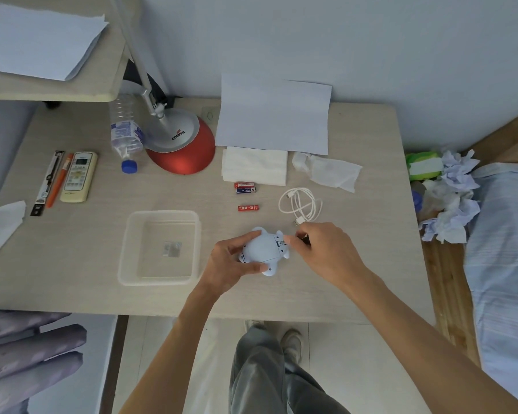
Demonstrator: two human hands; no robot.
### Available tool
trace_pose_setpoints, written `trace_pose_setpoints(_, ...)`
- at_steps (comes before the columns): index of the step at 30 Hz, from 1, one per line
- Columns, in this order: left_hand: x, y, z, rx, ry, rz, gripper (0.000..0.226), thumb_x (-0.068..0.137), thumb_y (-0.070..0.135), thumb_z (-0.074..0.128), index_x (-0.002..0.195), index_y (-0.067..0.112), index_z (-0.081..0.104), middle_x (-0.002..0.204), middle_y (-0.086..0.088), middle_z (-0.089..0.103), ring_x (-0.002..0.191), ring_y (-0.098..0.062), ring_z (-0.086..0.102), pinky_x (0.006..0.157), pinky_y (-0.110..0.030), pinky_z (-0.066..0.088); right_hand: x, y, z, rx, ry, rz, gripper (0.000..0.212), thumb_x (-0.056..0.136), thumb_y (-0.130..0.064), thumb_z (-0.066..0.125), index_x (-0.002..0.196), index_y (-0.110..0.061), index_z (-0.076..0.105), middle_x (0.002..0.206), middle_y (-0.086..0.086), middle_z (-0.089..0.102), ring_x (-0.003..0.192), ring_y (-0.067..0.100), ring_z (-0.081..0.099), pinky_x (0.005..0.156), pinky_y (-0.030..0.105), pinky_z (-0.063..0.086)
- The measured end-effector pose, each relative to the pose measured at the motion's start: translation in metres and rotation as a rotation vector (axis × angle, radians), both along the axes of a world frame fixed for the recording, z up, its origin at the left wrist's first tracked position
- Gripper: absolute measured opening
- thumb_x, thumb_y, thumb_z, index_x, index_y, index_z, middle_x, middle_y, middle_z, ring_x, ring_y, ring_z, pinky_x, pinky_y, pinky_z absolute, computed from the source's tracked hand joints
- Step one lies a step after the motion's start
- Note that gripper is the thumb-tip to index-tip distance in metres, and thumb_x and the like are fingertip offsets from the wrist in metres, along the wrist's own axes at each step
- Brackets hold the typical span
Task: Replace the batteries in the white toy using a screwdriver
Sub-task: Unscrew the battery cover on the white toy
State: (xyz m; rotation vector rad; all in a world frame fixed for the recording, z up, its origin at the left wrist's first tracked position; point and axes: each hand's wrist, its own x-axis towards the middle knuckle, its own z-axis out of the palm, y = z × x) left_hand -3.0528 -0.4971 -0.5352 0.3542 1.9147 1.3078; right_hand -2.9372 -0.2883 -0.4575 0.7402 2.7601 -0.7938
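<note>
The left hand [232,261] closes its grip round the white toy [263,249], thumb and fingers clasping its smooth, rounded plastic shell just above the desk [72,234]. The right hand [323,249] pinches at the toy's right end; whether it holds a tool I cannot tell. Bare pale woodgrain lies between the toy and the desk's near edge. A clear shallow plastic tray [159,248] sits just left; three batteries [246,195] and a coiled white cable [299,204] lie behind.
</note>
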Motion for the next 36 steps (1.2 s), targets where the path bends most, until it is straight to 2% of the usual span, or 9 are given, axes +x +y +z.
trace_pose_setpoints(3,0.0,0.0,0.0,0.0,-0.017,0.006,0.079,0.069,0.006,0.101,0.142,0.019,0.072,0.135,0.006,0.073,0.111,0.01,0.068,0.087,-0.012,0.056,-0.001,0.0,-0.002,0.027,-0.013,0.015,0.037,0.105,-0.043,0.064,0.084,-0.013,0.069,0.074,0.003,0.07,0.072,0.033,0.065,0.068,0.043,0.056)
trace_pose_setpoints(9,0.001,0.0,0.002,-0.004,0.001,0.006,0.079,0.07,0.007,0.101,0.143,0.018,0.071,0.135,0.007,0.073,0.112,0.012,0.067,0.088,-0.011,0.056,0.0,0.002,-0.007,-0.079,0.082,-0.024,0.008,0.094,-0.031,0.08,0.094,-0.026,0.075,0.094,-0.012,0.074,0.091,0.015,0.072,0.079,0.039,0.058)
trace_pose_setpoints(16,0.003,0.0,0.003,0.003,0.0,0.022,0.077,0.071,0.005,0.1,0.142,0.018,0.072,0.133,0.009,0.072,0.11,0.012,0.067,0.087,-0.014,0.058,0.001,-0.001,-0.013,-0.225,0.158,-0.101,0.008,0.088,-0.032,0.086,0.086,-0.03,0.079,0.085,-0.012,0.076,0.081,0.01,0.073,0.077,0.042,0.061)
trace_pose_setpoints(18,0.003,0.0,0.003,0.003,0.002,0.024,0.077,0.071,0.006,0.1,0.141,0.019,0.072,0.132,0.011,0.073,0.109,0.011,0.068,0.087,-0.014,0.058,0.001,-0.001,-0.012,-0.193,0.125,-0.116,0.027,0.093,-0.048,0.08,0.079,-0.025,0.076,0.071,-0.009,0.072,0.069,0.012,0.069,0.066,0.038,0.057)
trace_pose_setpoints(20,0.004,0.0,0.004,0.003,-0.004,0.03,0.078,0.07,0.008,0.101,0.141,0.02,0.073,0.131,0.011,0.073,0.11,0.009,0.069,0.087,-0.014,0.058,0.001,-0.002,-0.009,-0.092,0.06,-0.103,0.057,0.099,-0.063,0.066,0.063,-0.019,0.058,0.054,-0.006,0.054,0.053,0.016,0.054,0.053,0.034,0.042)
trace_pose_setpoints(22,0.003,0.001,0.003,0.006,-0.02,0.033,0.079,0.069,0.007,0.101,0.141,0.02,0.073,0.133,0.009,0.074,0.112,0.007,0.069,0.088,-0.015,0.058,0.0,-0.001,-0.009,-0.021,0.032,-0.094,0.068,0.103,-0.063,0.059,0.056,-0.018,0.04,0.049,-0.004,0.038,0.048,0.02,0.039,0.05,0.033,0.032)
trace_pose_setpoints(25,0.002,0.001,0.002,0.009,-0.03,0.029,0.079,0.07,0.006,0.101,0.142,0.019,0.072,0.133,0.008,0.074,0.111,0.008,0.07,0.089,-0.015,0.058,0.0,0.002,-0.011,-0.039,0.027,-0.085,0.054,0.102,-0.048,0.067,0.062,-0.017,0.05,0.055,-0.002,0.05,0.055,0.026,0.051,0.056,0.036,0.043)
trace_pose_setpoints(29,0.002,0.0,0.001,0.012,-0.024,0.025,0.079,0.07,0.008,0.101,0.142,0.02,0.072,0.133,0.008,0.074,0.113,0.005,0.07,0.09,-0.016,0.058,0.002,0.003,-0.01,-0.075,0.068,-0.096,0.022,0.095,-0.036,0.08,0.086,-0.018,0.072,0.077,-0.005,0.074,0.073,0.023,0.069,0.068,0.039,0.056)
trace_pose_setpoints(36,0.001,0.0,0.0,0.021,-0.036,0.033,0.079,0.07,0.007,0.101,0.143,0.018,0.071,0.134,0.007,0.074,0.114,0.006,0.07,0.092,-0.017,0.059,0.002,0.003,-0.012,-0.139,0.123,-0.109,0.014,0.088,-0.021,0.083,0.091,-0.029,0.073,0.086,-0.014,0.073,0.078,0.01,0.07,0.073,0.035,0.058)
